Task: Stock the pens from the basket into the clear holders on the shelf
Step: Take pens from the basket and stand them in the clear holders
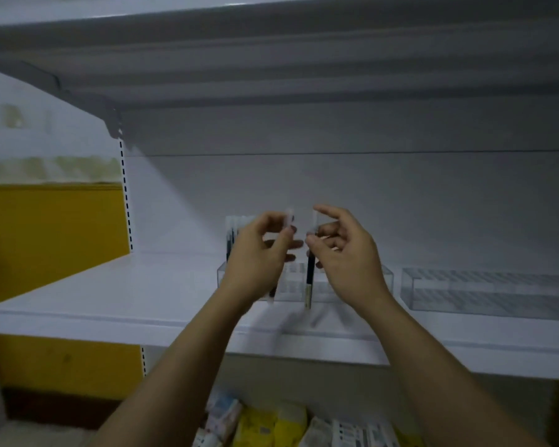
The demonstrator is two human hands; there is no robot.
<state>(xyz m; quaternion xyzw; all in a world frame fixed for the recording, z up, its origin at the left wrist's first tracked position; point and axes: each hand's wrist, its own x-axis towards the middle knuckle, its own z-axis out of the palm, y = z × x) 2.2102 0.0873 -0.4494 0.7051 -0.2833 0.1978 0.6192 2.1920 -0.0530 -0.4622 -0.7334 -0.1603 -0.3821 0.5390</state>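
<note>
Both my hands are raised in front of a clear holder [386, 279] on the white shelf [126, 295]. My left hand [255, 256] pinches a pen [289, 217] near its pale upper end; its dark lower part shows below the hand. My right hand [342, 253] pinches a second pen [309, 275], black-bodied with a pale tip, hanging upright in front of the holder. Several pens [233, 233] stand at the holder's back left. No basket is in view.
A second clear holder [484, 288] sits to the right on the same shelf. Another shelf [271, 59] overhangs above. Below the shelf lie packaged goods [271, 421] in yellow and white. A yellow wall [46, 237] is at left.
</note>
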